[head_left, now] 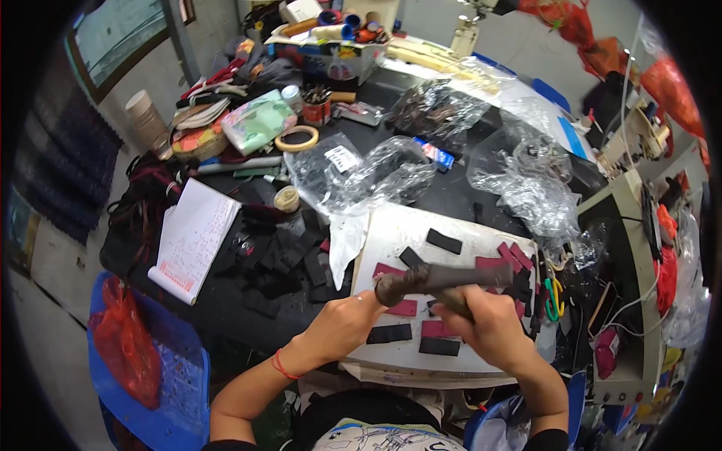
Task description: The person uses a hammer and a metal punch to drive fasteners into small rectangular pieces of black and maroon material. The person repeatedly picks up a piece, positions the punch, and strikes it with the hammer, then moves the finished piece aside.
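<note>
Dark-headed hammer [432, 279] clenched in right hand [485, 323] above white board [391, 233]; left hand [342, 323] fisted at its 9 o'clock, contents hidden; several maroon and black strips [440, 346] laid, black pile [282, 263] at 10 o'clock untouched

A notebook [192, 237] lies open on the left of the dark desk [451, 192]. Near it sits a heap of black pieces [282, 263]. Clear plastic bags [361, 177] lie crumpled across the middle. A ring of tape [296, 138] rests farther back, beside a green bag [256, 120]. A box [331, 45] full of rolls stands at the far end. A red bag [124, 342] sits on a blue chair [169, 383] down at the left.
</note>
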